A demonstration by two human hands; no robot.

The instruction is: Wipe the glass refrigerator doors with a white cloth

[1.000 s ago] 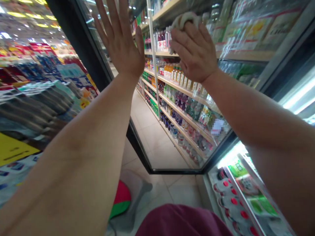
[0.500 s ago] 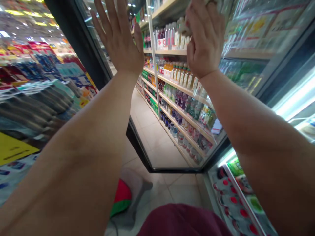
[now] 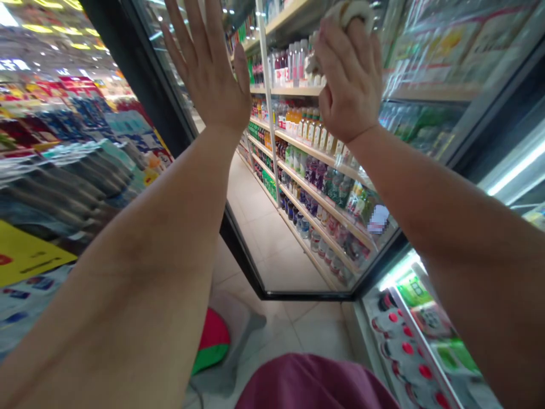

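My left hand [image 3: 208, 68] lies flat with spread fingers against the glass of an open cooler door [image 3: 298, 250], near its dark left frame. My right hand [image 3: 349, 79] presses a crumpled white cloth [image 3: 351, 12] against the same glass, higher up and to the right. Its fingers are curled over the cloth, which shows above the knuckles. Through the glass I see shelves of bottled drinks [image 3: 315, 170] along an aisle.
The lit cooler interior [image 3: 417, 335] at lower right holds red-capped bottles and green packs. Store shelving with packaged goods [image 3: 63, 165] fills the left. A red and green object [image 3: 213, 341] lies on the tiled floor below the door. My maroon clothing [image 3: 310, 383] shows at the bottom.
My right hand with the cloth swept up and to the right across the glass, then came slightly back down. My left hand stayed flat in the same spot.
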